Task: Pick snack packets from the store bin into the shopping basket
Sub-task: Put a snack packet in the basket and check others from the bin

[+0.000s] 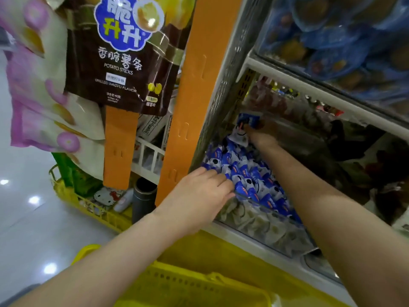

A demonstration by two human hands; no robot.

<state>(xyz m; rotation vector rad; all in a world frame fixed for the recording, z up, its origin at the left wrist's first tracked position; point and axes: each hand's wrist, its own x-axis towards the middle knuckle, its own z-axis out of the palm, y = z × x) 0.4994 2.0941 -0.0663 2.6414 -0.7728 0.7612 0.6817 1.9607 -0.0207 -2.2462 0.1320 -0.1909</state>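
Observation:
A clear-fronted store bin point(261, 231) on a low shelf holds several small blue-and-white snack packets point(254, 176). My left hand point(199, 193) lies on the near packets at the bin's front left corner, its fingers reaching in among them. My right hand point(261, 136) is deep at the back of the bin and pinches blue-and-white packets point(245, 125) lifted above the pile. A yellow shopping basket point(190, 286) sits right below my arms at the bottom of the view.
An orange shelf upright point(199, 89) stands left of the bin, with a brown potato-sticks bag point(124, 56) and pink-and-white bags point(42, 85) hanging beside it. A second yellow basket point(93, 209) with goods rests on the glossy floor. Blue-lidded tubs point(336, 41) fill the shelf above.

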